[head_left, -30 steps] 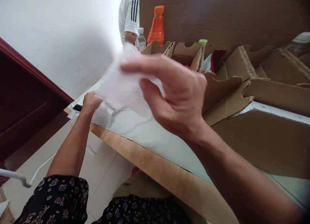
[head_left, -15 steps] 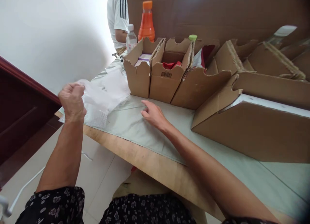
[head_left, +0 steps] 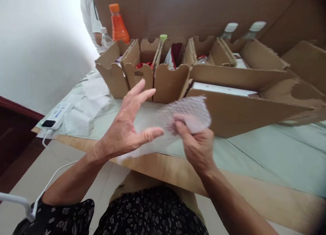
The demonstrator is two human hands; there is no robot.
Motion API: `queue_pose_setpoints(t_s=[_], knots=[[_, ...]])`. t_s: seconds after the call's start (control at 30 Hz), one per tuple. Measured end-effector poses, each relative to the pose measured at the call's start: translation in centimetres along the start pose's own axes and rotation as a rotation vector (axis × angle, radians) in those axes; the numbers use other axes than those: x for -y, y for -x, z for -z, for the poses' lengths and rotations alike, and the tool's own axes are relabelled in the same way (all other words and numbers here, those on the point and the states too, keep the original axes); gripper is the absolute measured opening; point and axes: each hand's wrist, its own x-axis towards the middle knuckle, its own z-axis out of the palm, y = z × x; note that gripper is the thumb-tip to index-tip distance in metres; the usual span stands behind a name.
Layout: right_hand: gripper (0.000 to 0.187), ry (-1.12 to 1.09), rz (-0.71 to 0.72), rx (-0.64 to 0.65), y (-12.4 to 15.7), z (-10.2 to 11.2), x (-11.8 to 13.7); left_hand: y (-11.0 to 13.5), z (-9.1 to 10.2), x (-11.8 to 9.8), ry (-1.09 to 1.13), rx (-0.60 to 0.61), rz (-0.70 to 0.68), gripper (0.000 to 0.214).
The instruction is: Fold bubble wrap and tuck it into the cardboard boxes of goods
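Moved in from the left end of the table (head_left: 292,160), a person's left hand (head_left: 126,123) now hovers with fingers spread and thumb out beside a sheet of bubble wrap (head_left: 197,109) pinched between the right hand's (head_left: 200,145) thumb and fingers, empty half a second earlier. The sheet rises above that grip and trails leftward beneath the left hand, over the table's edge. Behind stand cardboard boxes (head_left: 170,84); at left, more plastic wrap (head_left: 78,121) lies beside a white power strip (head_left: 60,113).

Bright light washes the white wall (head_left: 38,41) to my left, above a dark red panel (head_left: 15,136) and pale tiled floor (head_left: 63,154), while light-green cloth (head_left: 287,153) covers my wood-edged surface (head_left: 163,167).
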Motion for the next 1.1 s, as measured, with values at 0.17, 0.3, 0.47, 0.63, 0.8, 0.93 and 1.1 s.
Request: queue_pose_setpoints(t_s=[0.17, 0.3, 0.47, 0.63, 0.8, 0.93, 1.1], knots=[[0.029, 0.237, -0.321, -0.247, 6.0, 10.7, -4.9, 5.1, -7.8, 1.7, -0.112, 0.406, -0.115, 0.095], [0.041, 0.346, -0.491, -0.445, 10.1, 16.4, -7.4, 8.7, -10.4, 1.8, -0.206, 0.395, -0.081, 0.069], [0.039, 0.304, -0.440, -0.590, 11.9, 18.4, -8.3, 9.2, -9.5, 0.6, -0.152, 0.290, -0.120, 0.009], [0.050, 0.145, -0.382, -0.660, 11.4, 17.9, -7.1, 5.4, -6.8, -0.9, 0.044, 0.249, -0.102, 0.011], [0.080, 0.318, -0.360, -0.610, 10.6, 18.7, -6.7, 0.8, -5.6, 0.0, -0.127, 0.256, -0.036, 0.033], [0.101, 0.548, -0.309, -0.651, 12.0, 22.8, -7.7, 0.5, -6.5, 3.4, -0.336, 0.214, -0.047, 0.066], [0.070, 0.797, -0.023, -0.827, 12.4, 25.1, -5.3, 2.5, -7.4, 3.2, -0.285, 0.022, -0.090, 0.074]])
